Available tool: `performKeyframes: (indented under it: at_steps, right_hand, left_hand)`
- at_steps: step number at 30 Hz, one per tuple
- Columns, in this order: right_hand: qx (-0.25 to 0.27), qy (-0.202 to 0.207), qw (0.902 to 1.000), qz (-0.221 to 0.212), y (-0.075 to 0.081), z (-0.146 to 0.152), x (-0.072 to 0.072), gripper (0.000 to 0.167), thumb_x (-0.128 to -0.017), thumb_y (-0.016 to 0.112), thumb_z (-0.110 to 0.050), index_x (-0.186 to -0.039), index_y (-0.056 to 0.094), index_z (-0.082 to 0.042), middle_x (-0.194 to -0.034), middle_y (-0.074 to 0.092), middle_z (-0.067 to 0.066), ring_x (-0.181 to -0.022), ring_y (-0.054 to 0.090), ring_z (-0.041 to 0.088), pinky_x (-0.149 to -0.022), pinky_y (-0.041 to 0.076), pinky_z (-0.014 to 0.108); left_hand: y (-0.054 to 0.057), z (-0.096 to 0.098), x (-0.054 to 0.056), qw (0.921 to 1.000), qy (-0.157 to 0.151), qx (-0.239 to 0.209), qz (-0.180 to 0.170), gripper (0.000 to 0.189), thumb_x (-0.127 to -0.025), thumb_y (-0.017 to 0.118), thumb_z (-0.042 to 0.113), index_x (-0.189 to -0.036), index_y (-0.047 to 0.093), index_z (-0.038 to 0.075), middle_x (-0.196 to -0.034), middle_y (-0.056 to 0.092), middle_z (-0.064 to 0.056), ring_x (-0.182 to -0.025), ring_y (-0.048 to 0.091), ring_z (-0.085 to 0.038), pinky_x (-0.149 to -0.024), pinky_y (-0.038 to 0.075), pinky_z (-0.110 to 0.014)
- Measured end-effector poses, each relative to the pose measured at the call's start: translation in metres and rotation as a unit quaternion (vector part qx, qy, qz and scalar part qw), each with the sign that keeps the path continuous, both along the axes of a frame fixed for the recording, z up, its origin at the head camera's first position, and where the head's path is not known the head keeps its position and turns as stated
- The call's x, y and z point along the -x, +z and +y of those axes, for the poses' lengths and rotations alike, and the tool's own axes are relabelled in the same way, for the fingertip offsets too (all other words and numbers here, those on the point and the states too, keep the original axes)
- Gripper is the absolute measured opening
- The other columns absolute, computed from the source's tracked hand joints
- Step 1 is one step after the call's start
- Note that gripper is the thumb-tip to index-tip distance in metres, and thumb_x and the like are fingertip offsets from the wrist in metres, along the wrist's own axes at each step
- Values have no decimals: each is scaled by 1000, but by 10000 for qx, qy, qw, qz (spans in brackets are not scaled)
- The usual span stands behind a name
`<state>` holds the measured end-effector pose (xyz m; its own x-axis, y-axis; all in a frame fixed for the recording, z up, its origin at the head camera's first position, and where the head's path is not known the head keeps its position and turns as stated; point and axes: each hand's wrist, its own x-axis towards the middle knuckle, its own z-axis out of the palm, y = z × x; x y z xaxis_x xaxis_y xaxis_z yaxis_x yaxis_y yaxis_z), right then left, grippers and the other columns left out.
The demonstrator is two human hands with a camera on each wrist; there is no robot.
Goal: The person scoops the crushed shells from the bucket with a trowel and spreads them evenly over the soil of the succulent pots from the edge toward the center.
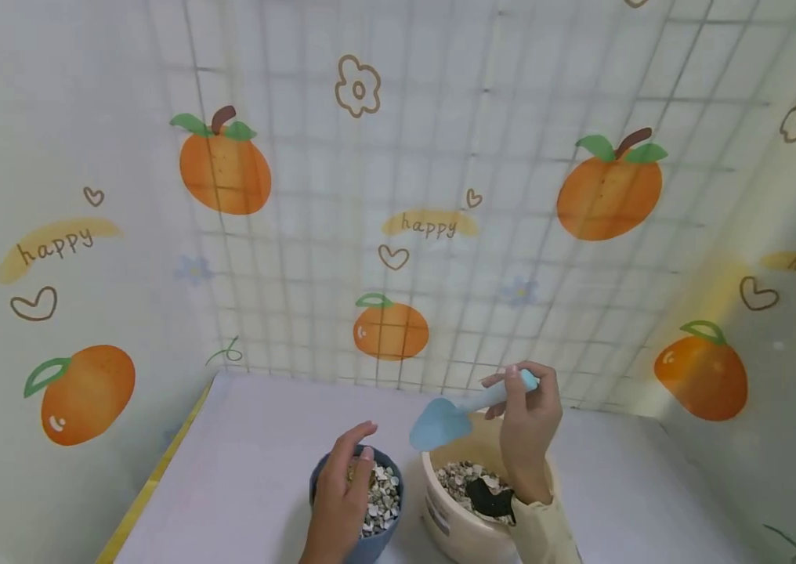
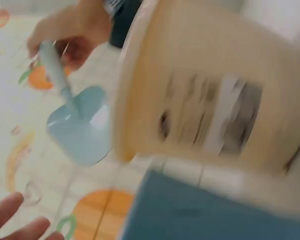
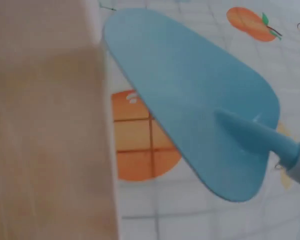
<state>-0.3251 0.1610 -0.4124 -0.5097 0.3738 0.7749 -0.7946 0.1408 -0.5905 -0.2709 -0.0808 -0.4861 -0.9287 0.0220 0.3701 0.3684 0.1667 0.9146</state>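
Observation:
My right hand point(image 1: 530, 427) grips the pale handle of a light blue trowel point(image 1: 440, 424) above the far rim of a cream pot point(image 1: 457, 529). The trowel's blade points left and reaches past that pot's edge; in the right wrist view the blade point(image 3: 190, 95) looks bare. Pale, chip-like gravel point(image 1: 463, 476) lies inside the cream pot. To its left stands a smaller blue pot point(image 1: 372, 547) filled with similar gravel point(image 1: 382, 501). My left hand point(image 1: 343, 489) hovers over the blue pot's left side with loosely bent fingers. Those fingers point(image 2: 7, 212) appear spread apart in the left wrist view.
Both pots stand close together on a white surface point(image 1: 250, 446) with a yellow strip point(image 1: 151, 482) along its left edge. Behind rises a grid wall covered by a sheet printed with oranges point(image 1: 391, 331). A black wrist device point(image 1: 490, 499) hides part of the cream pot's inside.

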Motion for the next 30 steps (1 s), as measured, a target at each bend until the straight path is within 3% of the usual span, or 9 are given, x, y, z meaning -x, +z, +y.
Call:
performKeyframes:
  at_steps: [4,8,11,15,20,24,30]
  right_hand:
    - [421,-358,9981,-275,-7,9,-6,20,-109,53,-9,-108,56,11,-78,67,20,-46,56,22,-38,45,23]
    - [469,-632,9910,-1079,-16,17,-10,24,-110,55,-17,-112,59,6,-81,68,22,-50,57,24,-38,43,25]
    - [-341,-600,9759,-2069,-20,19,-9,31,-110,57,-30,-117,62,0,-87,71,18,-55,60,24,-44,49,27]
    - [-1578,-450,9412,-2954,-21,19,-6,40,-107,57,-47,-115,68,-9,-96,74,10,-64,66,26,-59,59,34]
    - [-2049,-503,9187,-3338,-19,24,-5,42,-107,54,-52,-110,68,-12,-100,74,11,-67,68,26,-66,60,41]
    - [-2366,-437,9007,-3617,-18,28,-7,49,-106,51,-59,-110,67,-13,-97,73,11,-68,68,28,-68,57,44]
    - [-2544,-440,8891,-3780,-21,32,-13,42,-108,53,-53,-108,65,-13,-98,70,14,-71,67,33,-63,57,40]
  left_hand:
    - [-2,24,-4,9987,-414,226,-199,40,-113,48,33,-152,49,24,-160,39,-5,-149,34,-32,-111,36,-65]
    - [-6,47,-8,9957,-781,294,-407,49,-112,51,31,-158,41,17,-165,27,-16,-151,26,-43,-111,31,-71]
    - [-8,60,-10,9939,-878,427,-513,58,-111,53,32,-162,33,11,-166,23,-21,-150,25,-47,-111,30,-72]
    - [-9,68,-10,9912,-910,554,-786,66,-110,55,34,-164,26,9,-165,26,-21,-147,33,-46,-108,35,-70]
    - [-4,73,-8,9853,-1253,689,-935,68,-111,53,37,-166,23,8,-164,27,-22,-145,37,-45,-106,39,-67]
    - [-1,79,-12,9842,-1318,651,-983,66,-112,51,29,-166,21,6,-165,24,-23,-146,35,-46,-106,39,-67]
    - [-3,91,-19,9859,-1263,539,-954,62,-113,46,18,-165,18,1,-166,13,-29,-145,34,-49,-106,39,-67]
